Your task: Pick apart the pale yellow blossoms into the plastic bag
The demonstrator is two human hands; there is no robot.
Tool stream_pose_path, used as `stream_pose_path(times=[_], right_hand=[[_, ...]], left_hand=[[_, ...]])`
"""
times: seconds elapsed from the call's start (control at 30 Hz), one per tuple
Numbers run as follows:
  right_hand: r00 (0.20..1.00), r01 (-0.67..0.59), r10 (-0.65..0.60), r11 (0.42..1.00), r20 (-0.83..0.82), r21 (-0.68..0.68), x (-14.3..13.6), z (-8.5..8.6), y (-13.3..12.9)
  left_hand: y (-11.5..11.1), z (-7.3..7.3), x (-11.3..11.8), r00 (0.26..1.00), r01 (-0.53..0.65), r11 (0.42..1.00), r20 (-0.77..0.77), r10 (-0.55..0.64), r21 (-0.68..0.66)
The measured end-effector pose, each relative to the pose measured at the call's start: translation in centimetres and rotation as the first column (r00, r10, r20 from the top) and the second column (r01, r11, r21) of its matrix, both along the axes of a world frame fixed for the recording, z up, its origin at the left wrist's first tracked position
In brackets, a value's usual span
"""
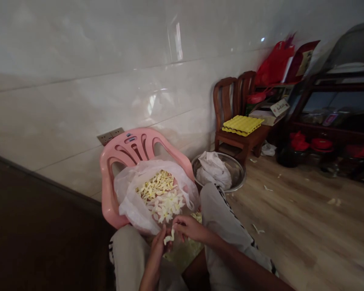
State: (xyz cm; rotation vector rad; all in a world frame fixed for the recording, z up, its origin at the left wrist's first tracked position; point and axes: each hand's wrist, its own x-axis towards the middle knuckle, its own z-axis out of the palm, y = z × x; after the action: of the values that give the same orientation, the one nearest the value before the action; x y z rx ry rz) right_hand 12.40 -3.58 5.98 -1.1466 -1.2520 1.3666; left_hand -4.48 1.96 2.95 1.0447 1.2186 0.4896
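Close in front of my lap, my left hand [159,241] and my right hand [190,228] meet at a small pale flower piece [170,237]. My right fingertips pinch its upper end, while my left fingers are curled against its lower end. Just beyond them, a thin white plastic bag [129,202] lies spread open on a pink plastic chair [109,202]. Inside the bag, yellowish closed buds [157,185] sit at the back and white star-shaped flowers [169,205] nearer me. More pale plant pieces [188,250] lie low between my knees, partly hidden by my hands.
To the right of the chair stands a metal basin [238,178] holding a crumpled white bag [214,169]. A wooden chair [226,103] behind it carries yellow egg trays [242,124]. Petal scraps [257,229] dot the wooden floor. Red-lidded jars [321,145] line the right.
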Motion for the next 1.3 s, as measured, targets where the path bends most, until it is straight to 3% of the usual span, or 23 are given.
stream_pose_path(times=[0.13,0.3,0.47,0.57,0.77,0.87,0.97,1.13,1.3], right_hand=[[0.996,0.093,-0.093,0.996,0.003,-0.014,0.1,-0.3,0.3],[0.989,0.146,-0.146,0.987,-0.002,0.071,0.2,-1.1,0.6],[0.995,0.098,-0.098,0.991,-0.006,0.095,0.0,-1.7,0.5],[0.997,0.061,-0.067,0.990,0.040,0.126,0.0,-1.7,0.4],[0.988,0.019,-0.041,0.989,0.152,0.144,-0.1,-1.8,0.3],[0.968,0.041,-0.077,0.987,0.240,0.153,0.0,-1.5,0.1],[0.933,0.025,-0.087,0.983,0.350,0.180,0.3,-0.9,-0.1],[0.954,0.036,-0.061,0.995,0.294,0.090,0.3,-0.9,-0.1],[0.960,0.113,-0.095,0.992,0.263,-0.053,-0.4,-1.6,0.4]], left_hand=[[0.8,-0.1,-0.7,0.986,-0.157,0.965,0.019,0.164,-0.209],[0.5,0.7,-0.9,0.994,-0.098,0.937,0.020,0.111,-0.335],[0.5,1.4,-0.7,0.980,-0.119,0.911,0.103,0.172,-0.396],[0.3,1.0,-0.7,0.979,-0.122,0.945,0.121,0.165,-0.304],[-0.4,0.1,-0.8,0.997,-0.037,0.998,0.069,0.034,0.046],[-0.7,0.1,-0.8,0.998,0.005,0.982,0.060,-0.017,0.188],[-0.9,0.0,-0.6,0.999,0.022,0.976,0.042,-0.032,0.218],[-1.3,-0.1,-0.3,0.999,0.052,0.968,-0.020,-0.048,0.245],[-1.4,0.3,-0.5,0.987,0.154,0.860,-0.119,-0.110,0.487]])
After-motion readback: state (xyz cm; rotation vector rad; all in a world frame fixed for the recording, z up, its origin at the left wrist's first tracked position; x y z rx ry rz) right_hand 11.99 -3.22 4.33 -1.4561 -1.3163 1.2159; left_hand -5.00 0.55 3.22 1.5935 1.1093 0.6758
